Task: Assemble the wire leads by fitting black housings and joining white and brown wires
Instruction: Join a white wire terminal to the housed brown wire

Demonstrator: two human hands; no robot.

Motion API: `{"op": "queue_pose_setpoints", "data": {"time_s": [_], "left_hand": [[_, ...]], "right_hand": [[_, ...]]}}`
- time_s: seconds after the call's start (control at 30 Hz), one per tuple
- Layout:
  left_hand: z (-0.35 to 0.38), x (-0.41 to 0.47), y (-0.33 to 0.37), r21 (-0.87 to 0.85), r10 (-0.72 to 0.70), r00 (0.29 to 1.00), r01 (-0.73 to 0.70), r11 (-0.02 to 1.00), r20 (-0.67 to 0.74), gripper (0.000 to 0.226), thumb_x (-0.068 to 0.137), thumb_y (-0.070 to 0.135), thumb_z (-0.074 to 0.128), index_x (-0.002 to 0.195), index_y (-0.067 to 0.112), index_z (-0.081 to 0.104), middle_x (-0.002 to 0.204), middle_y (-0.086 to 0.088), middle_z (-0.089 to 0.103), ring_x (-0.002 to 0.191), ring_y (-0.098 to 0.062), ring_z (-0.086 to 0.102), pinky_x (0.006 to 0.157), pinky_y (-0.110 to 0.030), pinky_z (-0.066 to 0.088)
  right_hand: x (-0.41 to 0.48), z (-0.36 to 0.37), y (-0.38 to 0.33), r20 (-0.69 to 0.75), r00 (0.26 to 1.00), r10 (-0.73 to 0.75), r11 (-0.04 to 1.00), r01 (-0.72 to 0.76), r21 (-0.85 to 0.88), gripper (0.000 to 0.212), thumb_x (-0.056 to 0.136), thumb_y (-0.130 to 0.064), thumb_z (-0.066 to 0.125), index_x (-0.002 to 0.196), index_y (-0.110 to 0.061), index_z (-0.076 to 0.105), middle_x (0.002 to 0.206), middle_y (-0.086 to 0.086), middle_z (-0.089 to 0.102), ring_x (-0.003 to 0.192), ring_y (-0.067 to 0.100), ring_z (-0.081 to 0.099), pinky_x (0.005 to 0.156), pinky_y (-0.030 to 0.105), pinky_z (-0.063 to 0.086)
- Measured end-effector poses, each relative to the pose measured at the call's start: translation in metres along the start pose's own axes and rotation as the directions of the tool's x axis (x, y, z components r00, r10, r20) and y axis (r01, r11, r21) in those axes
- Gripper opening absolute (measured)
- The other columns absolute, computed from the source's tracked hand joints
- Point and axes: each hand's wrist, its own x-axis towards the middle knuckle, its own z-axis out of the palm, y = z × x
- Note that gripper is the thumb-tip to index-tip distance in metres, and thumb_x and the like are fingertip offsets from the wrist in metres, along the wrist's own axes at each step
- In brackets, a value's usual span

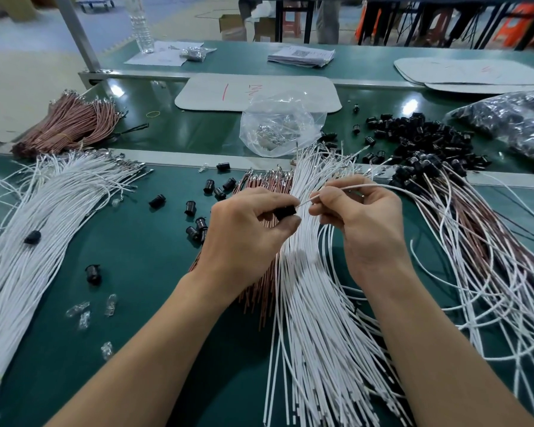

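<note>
Btwn both hands: left hand (244, 232) pinches blk housing (285, 212), right hand (358, 217) pinches white wire (383, 186).

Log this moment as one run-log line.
step: fitting housing | left hand: holds black housing | right hand: pinches white wire, tip at housing | seated: cannot tell

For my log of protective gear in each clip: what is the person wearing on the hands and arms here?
Nothing that shows. The left hand and right hand are bare, with no gloves or finger covers. The left forearm and right forearm are uncovered down to the picture's bottom edge: no sleeves, watch or wrist strap in view.
</note>
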Motion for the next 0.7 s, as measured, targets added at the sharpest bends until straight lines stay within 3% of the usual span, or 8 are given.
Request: {"op": "queue_pose_setpoints", "data": {"time_s": [0.27,0.4,0.57,0.7], "left_hand": [[0.0011,-0.0005,0.0053,-0.037,-0.081,0.996,0.082,0.996,0.041,0.019,0.093,0.033,0.074,0.109,0.025,0.081,0.086,0.028,0.071,0.084,0.008,0.068,0.073,-0.008,0.050],[0.0009,-0.0020,0.0044,0.030,-0.015,1.000,0.014,0.999,0.021,0.020,0.087,0.027,0.082,0.106,0.023,0.081,0.093,0.015,0.076,0.082,-0.005,0.069,0.075,-0.020,0.054],[0.0006,-0.0007,0.0025,0.037,0.021,0.999,-0.020,0.999,-0.034,0.026,0.081,0.017,0.087,0.106,0.020,0.082,0.094,0.013,0.075,0.084,0.000,0.067,0.079,-0.007,0.049],[0.0007,-0.0013,0.0025,0.048,0.014,1.000,-0.012,0.999,-0.026,0.024,0.083,0.022,0.086,0.107,0.020,0.082,0.092,0.014,0.076,0.080,-0.002,0.067,0.074,-0.011,0.051]], "right_hand": [[0.0007,0.0004,0.0019,-0.051,0.998,0.032,0.999,-0.031,0.024,0.009,0.088,0.005,0.070,0.084,-0.003,0.069,0.067,0.010,0.073,0.059,0.019,0.070,0.058,0.026,0.055],[-0.0014,0.0018,0.0008,-0.027,0.999,0.030,0.999,-0.030,0.017,0.015,0.087,0.005,0.070,0.079,-0.007,0.070,0.068,0.011,0.073,0.059,0.018,0.071,0.058,0.025,0.055],[-0.0029,0.0036,0.0020,-0.076,0.997,0.000,1.000,-0.002,-0.024,0.015,0.085,0.005,0.074,0.077,-0.008,0.071,0.066,0.011,0.074,0.059,0.021,0.072,0.056,0.025,0.055],[-0.0027,0.0041,0.0000,-0.051,0.998,0.040,0.999,-0.039,0.025,0.023,0.085,0.006,0.073,0.072,-0.013,0.070,0.067,0.012,0.073,0.059,0.021,0.072,0.056,0.026,0.056]]}}
